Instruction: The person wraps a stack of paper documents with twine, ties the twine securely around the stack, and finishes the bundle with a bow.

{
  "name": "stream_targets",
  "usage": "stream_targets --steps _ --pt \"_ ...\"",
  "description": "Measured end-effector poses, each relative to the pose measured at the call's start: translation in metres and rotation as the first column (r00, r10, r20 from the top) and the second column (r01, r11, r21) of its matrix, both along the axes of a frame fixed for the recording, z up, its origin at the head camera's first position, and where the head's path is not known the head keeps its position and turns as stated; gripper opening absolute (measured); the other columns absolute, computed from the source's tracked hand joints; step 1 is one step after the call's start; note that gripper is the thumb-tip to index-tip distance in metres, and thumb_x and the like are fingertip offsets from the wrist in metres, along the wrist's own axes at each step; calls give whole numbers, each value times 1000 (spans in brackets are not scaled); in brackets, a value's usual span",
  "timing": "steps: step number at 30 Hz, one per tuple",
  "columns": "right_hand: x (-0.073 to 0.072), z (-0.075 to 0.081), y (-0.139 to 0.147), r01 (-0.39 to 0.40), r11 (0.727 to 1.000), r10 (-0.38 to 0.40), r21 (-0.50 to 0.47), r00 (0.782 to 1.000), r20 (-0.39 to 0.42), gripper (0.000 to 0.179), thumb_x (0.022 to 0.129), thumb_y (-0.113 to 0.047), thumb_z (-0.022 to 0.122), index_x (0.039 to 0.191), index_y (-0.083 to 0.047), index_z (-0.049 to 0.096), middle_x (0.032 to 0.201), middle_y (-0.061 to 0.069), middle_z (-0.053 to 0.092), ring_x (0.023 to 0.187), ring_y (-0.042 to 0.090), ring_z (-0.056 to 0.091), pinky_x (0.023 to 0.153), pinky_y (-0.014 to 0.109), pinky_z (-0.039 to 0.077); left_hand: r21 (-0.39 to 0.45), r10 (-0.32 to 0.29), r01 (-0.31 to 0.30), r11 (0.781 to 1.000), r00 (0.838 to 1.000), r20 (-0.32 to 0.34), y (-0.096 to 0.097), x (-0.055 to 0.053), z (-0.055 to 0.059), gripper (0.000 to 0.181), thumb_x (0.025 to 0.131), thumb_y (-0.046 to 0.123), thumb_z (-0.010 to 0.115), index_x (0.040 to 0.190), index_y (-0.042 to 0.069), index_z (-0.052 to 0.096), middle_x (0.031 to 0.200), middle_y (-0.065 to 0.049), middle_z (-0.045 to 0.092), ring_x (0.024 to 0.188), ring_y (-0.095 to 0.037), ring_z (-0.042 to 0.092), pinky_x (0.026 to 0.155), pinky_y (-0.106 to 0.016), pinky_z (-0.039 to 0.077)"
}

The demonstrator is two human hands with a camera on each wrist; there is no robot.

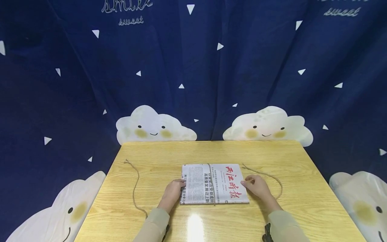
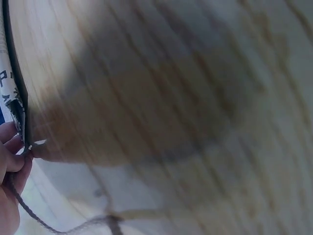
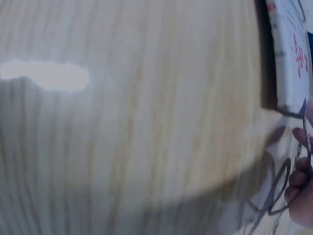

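Note:
A folded newspaper (image 1: 198, 185) with red and black print lies flat on the table. One brown cord (image 1: 210, 181) passes across its face from far edge to near edge. At the left edge, my left hand (image 1: 174, 191) pinches a cord (image 2: 36, 218), its fingertips right against the paper; the cord trails from the hand across the wood. My right hand (image 1: 257, 185) is at the right edge, fingers curled around another stretch of cord (image 3: 285, 183), which loops below them. The underside of the newspaper is hidden.
On the left of the wooden table (image 1: 229, 222), a loose cord end (image 1: 136, 181) curves toward the left forearm. A similar cord end (image 1: 272, 175) curves on the right. A dark blue curtain (image 1: 199, 67) with clouds and triangles hangs behind the table.

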State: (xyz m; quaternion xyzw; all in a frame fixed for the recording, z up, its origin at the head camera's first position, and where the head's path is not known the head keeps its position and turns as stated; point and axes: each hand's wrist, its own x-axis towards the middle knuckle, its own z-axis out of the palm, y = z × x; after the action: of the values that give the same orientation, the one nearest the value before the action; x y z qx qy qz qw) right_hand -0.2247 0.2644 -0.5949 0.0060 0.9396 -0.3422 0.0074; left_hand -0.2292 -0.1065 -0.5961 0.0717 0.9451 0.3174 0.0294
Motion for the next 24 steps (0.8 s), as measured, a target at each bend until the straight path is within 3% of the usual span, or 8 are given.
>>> stream_targets --steps 5,9,14,19,22,24 --pt "2 -3 -8 14 1000 -14 15 1000 -12 43 76 -22 73 111 0 60 107 20 60 94 36 56 80 51 47 -145 -112 92 985 984 -136 -4 1 -3 21 85 4 55 101 6 69 109 -10 65 103 -30 59 89 -42 48" --pt "3 -2 -12 -18 998 21 64 999 -43 50 77 -18 73 122 -3 57 104 18 61 86 30 56 73 46 49 -189 -137 98 977 969 -206 -9 1 -3 23 83 -5 55 101 3 67 109 -13 64 101 -30 60 87 -39 50" --pt "4 -1 -15 -36 992 37 121 999 -4 39 79 -19 70 116 -9 63 77 7 49 62 18 38 51 29 36 -174 -72 31 984 969 -237 -19 -1 0 16 81 -8 59 95 -3 65 97 -12 62 90 -27 63 80 -32 53" --pt "4 -1 -15 -35 987 35 156 999 1 36 81 -21 69 115 -11 65 73 4 42 59 16 32 48 27 30 -211 4 -58 976 969 -248 -31 -3 8 5 78 -7 64 79 -3 66 83 -7 56 77 -23 59 68 -28 54" --pt "4 -1 -15 -36 984 37 173 999 -5 36 81 -23 69 115 -12 65 72 4 41 58 16 32 47 27 29 -262 55 -140 955 949 -310 -35 -3 14 3 76 -2 68 76 0 69 77 -4 52 72 -20 52 63 -29 48" --pt "4 -2 -14 -36 983 38 181 999 -4 36 81 -24 68 115 -13 65 72 4 40 58 16 32 47 27 29 -259 103 -195 946 938 -332 -36 -4 16 3 75 1 70 78 2 71 76 -5 56 71 -20 53 61 -30 48"
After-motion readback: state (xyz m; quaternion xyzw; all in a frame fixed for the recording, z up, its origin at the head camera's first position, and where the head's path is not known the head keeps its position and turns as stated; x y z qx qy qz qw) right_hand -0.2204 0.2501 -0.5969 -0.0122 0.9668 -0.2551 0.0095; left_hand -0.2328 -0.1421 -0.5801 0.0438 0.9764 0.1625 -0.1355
